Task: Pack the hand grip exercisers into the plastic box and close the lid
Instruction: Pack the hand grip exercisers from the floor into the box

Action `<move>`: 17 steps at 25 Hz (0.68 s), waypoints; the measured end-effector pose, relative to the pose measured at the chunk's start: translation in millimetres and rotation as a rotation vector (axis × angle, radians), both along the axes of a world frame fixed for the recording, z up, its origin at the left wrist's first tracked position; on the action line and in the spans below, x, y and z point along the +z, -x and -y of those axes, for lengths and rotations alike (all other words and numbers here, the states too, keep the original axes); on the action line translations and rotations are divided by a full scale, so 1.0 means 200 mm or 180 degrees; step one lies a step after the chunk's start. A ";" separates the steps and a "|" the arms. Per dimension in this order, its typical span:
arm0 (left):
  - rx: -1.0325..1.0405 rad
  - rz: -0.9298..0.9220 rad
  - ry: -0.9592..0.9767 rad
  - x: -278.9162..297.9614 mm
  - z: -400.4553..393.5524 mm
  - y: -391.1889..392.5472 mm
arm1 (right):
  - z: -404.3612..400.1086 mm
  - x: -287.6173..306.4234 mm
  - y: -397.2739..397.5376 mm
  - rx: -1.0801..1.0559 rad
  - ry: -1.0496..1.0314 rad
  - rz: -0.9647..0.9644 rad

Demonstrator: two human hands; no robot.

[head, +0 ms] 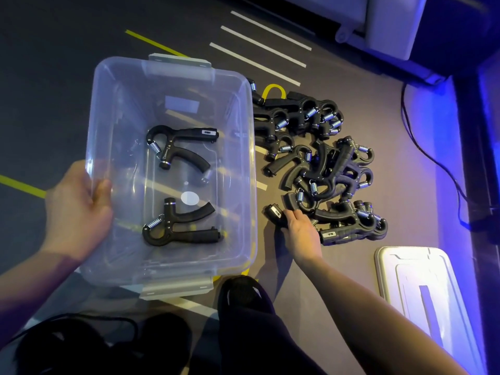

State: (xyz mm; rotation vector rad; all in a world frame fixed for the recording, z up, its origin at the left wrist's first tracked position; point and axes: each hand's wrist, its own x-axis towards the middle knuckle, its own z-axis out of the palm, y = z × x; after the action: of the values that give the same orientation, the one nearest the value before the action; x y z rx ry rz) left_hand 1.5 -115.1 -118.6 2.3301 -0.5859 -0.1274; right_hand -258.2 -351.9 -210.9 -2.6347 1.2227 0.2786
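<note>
Dark floor [54,77], left hand [78,209] gripping box rim [90,147], right hand [300,231] grip curled round exerciser [274,213]

The plastic box [173,169] sits on the floor [338,266], lid off, to the left. Two hand grip exercisers lie inside on its bottom — the farther exerciser [178,147] toward the back, the nearer exerciser [178,226] toward the front, apart from each other. The left hand [78,209] holds the box's left rim. Just right of the box lies the pile of exercisers [322,169], heaped over one another. The right hand [300,231] rests on the pile's near-left edge, gripping one exerciser [274,213]. The lid [424,293] lies on the floor right of that arm — nearer than the pile.
</note>
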 end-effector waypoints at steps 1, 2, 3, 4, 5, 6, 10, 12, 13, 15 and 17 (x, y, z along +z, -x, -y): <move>-0.0003 0.0019 -0.0013 0.00 0.00 0.00 | 0.00 0.01 0.00 -0.0021 0.0000 0.0050; -0.0008 0.0048 -0.0024 0.00 0.00 0.00 | 0.00 0.01 0.00 -0.0080 0.0009 0.0166; -0.0005 0.0063 -0.0054 0.00 0.01 0.00 | 0.00 0.02 0.01 -0.0152 0.0013 0.0334; -0.0016 0.0080 -0.0072 -0.01 0.01 0.00 | 0.00 0.03 0.01 -0.0202 0.0010 0.0542; -0.0017 0.0095 -0.0059 -0.01 0.01 0.00 | 0.00 0.04 0.02 -0.0233 -0.0013 0.0790; -0.0033 0.0091 -0.0024 -0.01 0.01 0.00 | -0.01 0.06 0.03 -0.0258 -0.0049 0.1040; -0.0080 0.0137 0.0000 -0.02 0.00 -0.01 | -0.03 0.19 -0.01 -0.0185 -0.0059 0.1840; -0.0034 0.0147 -0.0004 -0.01 0.01 0.00 | -0.02 0.30 -0.07 -0.0153 0.0133 0.2433; -0.0021 0.0165 -0.0001 -0.01 0.02 0.00 | -0.02 0.37 -0.12 -0.0159 0.0237 0.2728; -0.0021 0.0162 0.0029 0.01 0.02 0.01 | -0.01 0.56 -0.24 -0.0001 0.0435 0.3168; 0.0010 0.0139 0.0046 0.01 0.02 0.01 | -0.05 0.77 -0.37 0.0521 0.0602 0.3395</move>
State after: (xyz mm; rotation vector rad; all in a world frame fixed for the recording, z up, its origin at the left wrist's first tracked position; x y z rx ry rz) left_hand -1.2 -120.0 -115.7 2.3248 -0.6030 -0.0708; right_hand -184.3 -342.8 -57.8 -2.3711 0.6576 -1.1149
